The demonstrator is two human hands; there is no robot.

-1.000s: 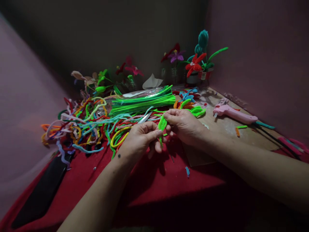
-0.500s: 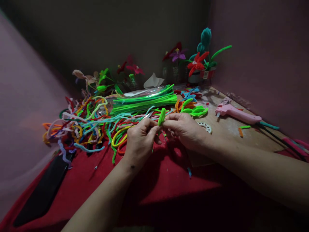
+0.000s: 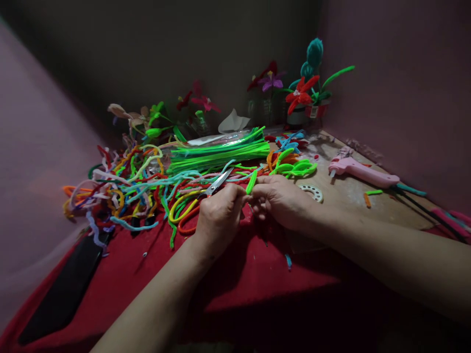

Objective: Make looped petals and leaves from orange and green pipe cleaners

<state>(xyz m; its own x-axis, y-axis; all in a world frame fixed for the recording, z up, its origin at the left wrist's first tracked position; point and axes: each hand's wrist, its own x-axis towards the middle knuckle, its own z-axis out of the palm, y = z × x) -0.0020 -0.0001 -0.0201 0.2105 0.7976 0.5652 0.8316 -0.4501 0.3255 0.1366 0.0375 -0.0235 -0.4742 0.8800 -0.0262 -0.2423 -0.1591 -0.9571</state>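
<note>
A bright green pipe cleaner (image 3: 251, 182), bent into a narrow leaf-like loop, stands up between my two hands. My left hand (image 3: 222, 215) pinches its lower end with thumb and fingertips. From the other side, the fingers of my right hand (image 3: 276, 198) close on the same base. Just left of my left hand lie scissors (image 3: 218, 184) with yellow and orange handles, blades pointing away. Beyond my right hand sit several green pipe-cleaner leaves (image 3: 294, 168), and a cream ring with holes (image 3: 312, 192) is beside its wrist.
Tangled coloured pipe cleaners (image 3: 125, 181) cover the left, below a bag of green pipe cleaners (image 3: 221, 154). A pink glue gun (image 3: 362, 171) rests on a board at right. Pipe-cleaner flowers (image 3: 301, 95) stand at the back; a black flat object (image 3: 66, 289) lies front left.
My left hand has rolled over, its knuckles now upward and its thumb less visible. The green loop leans further right. More of the scissors shows.
</note>
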